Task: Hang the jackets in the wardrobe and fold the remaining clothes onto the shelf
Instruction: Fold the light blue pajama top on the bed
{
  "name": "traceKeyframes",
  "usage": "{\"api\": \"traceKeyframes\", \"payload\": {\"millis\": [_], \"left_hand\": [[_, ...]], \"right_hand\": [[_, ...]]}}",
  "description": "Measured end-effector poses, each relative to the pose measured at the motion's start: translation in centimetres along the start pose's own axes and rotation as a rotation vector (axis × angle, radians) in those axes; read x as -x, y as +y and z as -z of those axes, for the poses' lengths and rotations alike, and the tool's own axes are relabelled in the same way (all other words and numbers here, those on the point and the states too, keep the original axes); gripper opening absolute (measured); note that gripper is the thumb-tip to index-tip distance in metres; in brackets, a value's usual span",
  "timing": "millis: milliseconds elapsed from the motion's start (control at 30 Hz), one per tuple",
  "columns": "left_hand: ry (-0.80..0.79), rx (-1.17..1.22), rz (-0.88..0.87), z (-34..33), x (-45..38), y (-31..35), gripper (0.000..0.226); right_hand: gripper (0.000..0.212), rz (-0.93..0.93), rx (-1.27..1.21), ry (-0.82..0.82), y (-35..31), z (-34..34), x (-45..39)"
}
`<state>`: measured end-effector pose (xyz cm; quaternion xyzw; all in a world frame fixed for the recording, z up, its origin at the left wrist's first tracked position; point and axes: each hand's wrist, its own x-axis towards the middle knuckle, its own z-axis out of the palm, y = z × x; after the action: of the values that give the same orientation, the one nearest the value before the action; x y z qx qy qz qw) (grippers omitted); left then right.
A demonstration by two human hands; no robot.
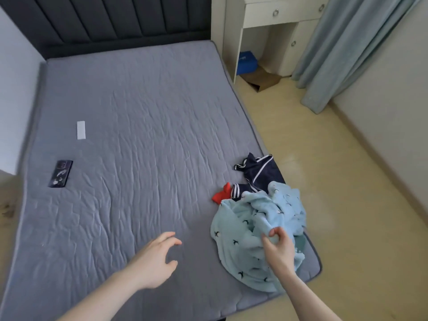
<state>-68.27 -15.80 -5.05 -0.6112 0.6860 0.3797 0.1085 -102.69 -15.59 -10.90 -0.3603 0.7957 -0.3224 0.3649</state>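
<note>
— What do I have across the frame, left to right?

— At the left edge of the grey mattress (143, 126) I see a dark phone (60, 173) lying flat, and up from it a small white strip (81, 130). Both lie well apart from the clothes.

— And my hands?

— My left hand (154, 260) hovers at lower centre over bare mattress, fingers spread and loosely bent, holding nothing. The clothes lie to its right, apart from it.

— The clothes themselves?

— At lower right, near the mattress corner, a light blue fleece garment (243, 230) with small dark bird marks lies bunched. My right hand (279, 245) pinches a fold of it between thumb and fingers. Just above it lie a navy garment with white stripes (261, 172) and a small red piece (222, 193), both touching the blue heap.

— Any containers?

— At upper right, a white desk (278, 15), drawers closed; a blue box (247, 62) sits in the opening beneath it.
</note>
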Motion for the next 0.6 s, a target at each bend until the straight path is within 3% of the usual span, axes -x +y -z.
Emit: {"api": "traceKeyframes", "payload": {"millis": [300,400,500,600], "left_hand": [[0.044,0.060,-0.282,4.4,8.9,1.1,0.054],[-0.009,0.154,-0.358,6.2,12.7,0.1,0.076],[0.013,0.264,-0.500,8.2,17.2,-0.9,0.103],[0.064,0.433,-0.668,9.9,21.6,-2.1,0.100]], "right_hand": [[0.045,0.565,-0.238,0.269,-20.5,8.7,14.8],[0.042,0.770,-0.316,0.291,-26.6,8.1,21.6],[0.039,0.848,-0.380,0.275,-30.8,6.0,27.1],[0.032,0.846,-0.416,0.249,-32.7,2.8,31.2]]}}
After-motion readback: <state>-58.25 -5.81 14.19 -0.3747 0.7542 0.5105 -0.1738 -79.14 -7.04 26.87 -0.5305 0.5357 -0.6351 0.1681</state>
